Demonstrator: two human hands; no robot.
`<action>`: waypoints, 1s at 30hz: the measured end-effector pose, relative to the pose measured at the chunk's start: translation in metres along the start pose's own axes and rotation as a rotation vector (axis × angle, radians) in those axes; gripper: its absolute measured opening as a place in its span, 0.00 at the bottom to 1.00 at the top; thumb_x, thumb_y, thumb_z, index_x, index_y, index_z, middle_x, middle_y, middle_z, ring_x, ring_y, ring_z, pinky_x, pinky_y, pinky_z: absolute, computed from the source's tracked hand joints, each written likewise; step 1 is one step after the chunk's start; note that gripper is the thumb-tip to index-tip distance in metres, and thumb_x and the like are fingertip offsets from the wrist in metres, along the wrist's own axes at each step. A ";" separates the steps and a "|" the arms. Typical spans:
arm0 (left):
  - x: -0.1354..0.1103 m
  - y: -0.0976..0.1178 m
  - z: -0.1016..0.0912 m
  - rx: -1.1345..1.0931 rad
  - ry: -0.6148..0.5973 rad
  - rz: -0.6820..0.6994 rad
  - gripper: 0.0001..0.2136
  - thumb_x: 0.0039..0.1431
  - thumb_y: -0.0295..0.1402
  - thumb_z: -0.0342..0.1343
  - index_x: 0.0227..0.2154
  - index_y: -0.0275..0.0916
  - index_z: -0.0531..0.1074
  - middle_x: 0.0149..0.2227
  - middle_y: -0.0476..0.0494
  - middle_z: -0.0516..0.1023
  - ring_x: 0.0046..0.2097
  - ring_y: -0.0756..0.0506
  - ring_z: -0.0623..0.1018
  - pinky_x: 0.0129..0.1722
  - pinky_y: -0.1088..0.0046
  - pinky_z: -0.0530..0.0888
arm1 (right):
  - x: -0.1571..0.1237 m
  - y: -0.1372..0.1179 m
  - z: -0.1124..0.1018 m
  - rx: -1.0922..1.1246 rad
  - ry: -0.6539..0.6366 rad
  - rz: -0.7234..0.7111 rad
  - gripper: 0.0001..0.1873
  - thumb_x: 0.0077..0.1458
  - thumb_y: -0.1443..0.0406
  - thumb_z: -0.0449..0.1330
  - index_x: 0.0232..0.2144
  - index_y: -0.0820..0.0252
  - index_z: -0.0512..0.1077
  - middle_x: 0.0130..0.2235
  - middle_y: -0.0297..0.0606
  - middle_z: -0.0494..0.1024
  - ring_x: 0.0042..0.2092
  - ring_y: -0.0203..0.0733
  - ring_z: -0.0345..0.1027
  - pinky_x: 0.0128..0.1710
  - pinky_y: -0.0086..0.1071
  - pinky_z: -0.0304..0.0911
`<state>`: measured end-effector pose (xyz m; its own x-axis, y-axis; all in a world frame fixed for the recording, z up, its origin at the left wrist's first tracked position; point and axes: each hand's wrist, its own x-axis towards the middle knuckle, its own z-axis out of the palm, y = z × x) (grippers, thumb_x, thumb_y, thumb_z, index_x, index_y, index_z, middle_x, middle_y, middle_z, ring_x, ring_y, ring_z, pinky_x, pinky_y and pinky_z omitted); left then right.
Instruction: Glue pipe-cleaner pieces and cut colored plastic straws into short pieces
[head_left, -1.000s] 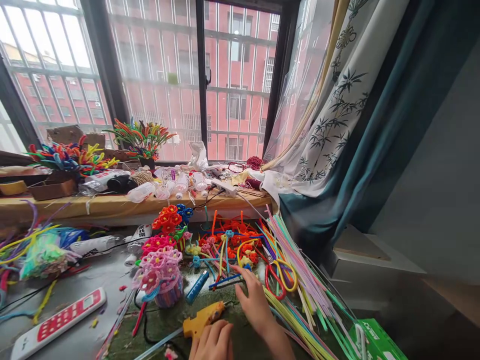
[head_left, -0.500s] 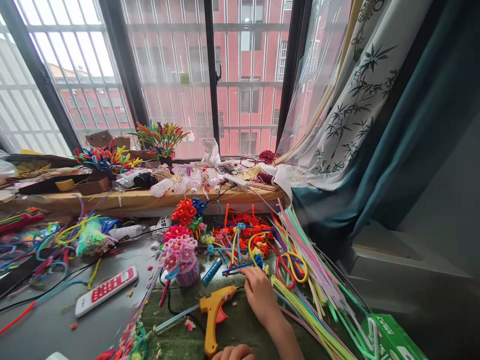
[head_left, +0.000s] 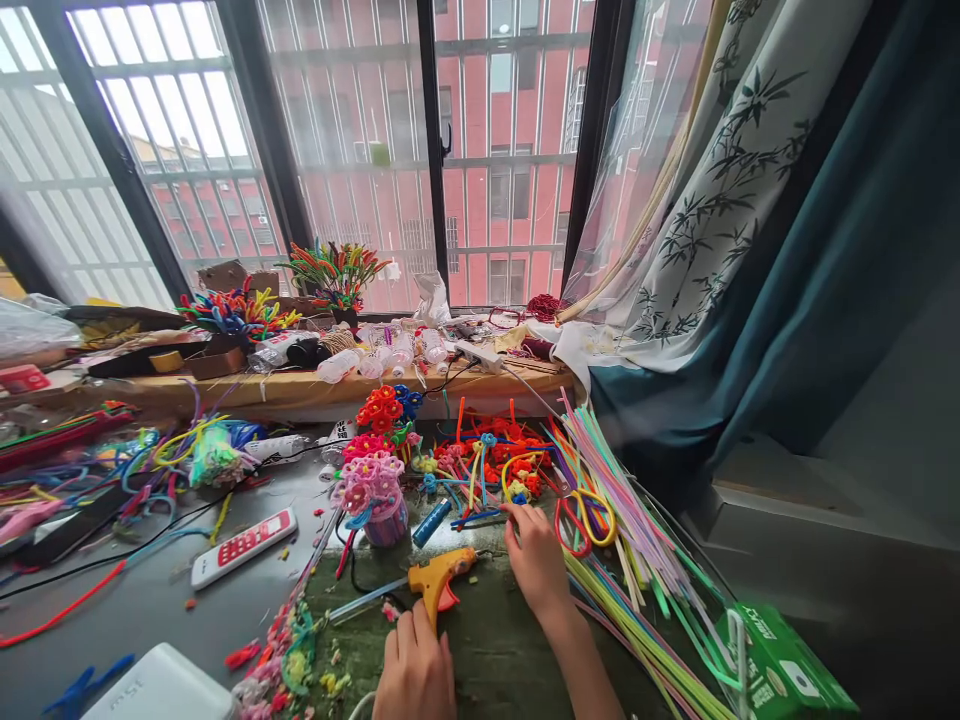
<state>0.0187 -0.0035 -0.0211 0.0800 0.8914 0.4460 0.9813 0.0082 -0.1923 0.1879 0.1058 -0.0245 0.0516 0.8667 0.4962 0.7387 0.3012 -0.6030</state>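
The handle of a yellow hot glue gun (head_left: 442,570) is in my left hand (head_left: 415,665), whose curled fingers cover its lower part. A clear glue stick (head_left: 367,600) pokes out of the gun's back, and its orange trigger shows. My right hand (head_left: 541,565) is closed, with fingertips pinched at a blue pipe-cleaner flower (head_left: 478,517) whose stem points left; the fingers partly hide the grip. Just left of that stem lies a blue tube (head_left: 432,522). Pink pipe-cleaner flowers (head_left: 371,482) stand in a pot beyond the gun. Loose red flowers (head_left: 510,455) are heaped behind my right hand.
Red-and-yellow-handled scissors (head_left: 596,520) and bundled pipe cleaners (head_left: 637,610) lie to the right, beside a green box (head_left: 787,665). On the left are a white-and-red remote (head_left: 244,548), a white charger block (head_left: 161,690) and scraps. Bottles (head_left: 375,358) line the windowsill.
My left hand has come up from the bottom edge onto the glue gun's handle. My right hand stays at the blue flower. The whole view has shifted slightly.
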 end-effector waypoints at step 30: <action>0.024 -0.025 -0.003 -1.248 -0.358 -0.732 0.06 0.54 0.37 0.53 0.31 0.42 0.65 0.16 0.54 0.74 0.24 0.43 0.77 0.27 0.71 0.65 | -0.005 0.007 -0.005 0.098 0.111 0.079 0.17 0.57 0.70 0.47 0.42 0.61 0.74 0.39 0.46 0.79 0.43 0.50 0.72 0.45 0.43 0.66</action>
<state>-0.0028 0.0165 -0.0026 -0.3491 0.9237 -0.1577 0.3122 0.2733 0.9099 0.1963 0.1015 -0.0279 0.1848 0.8416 0.5075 0.6609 0.2758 -0.6979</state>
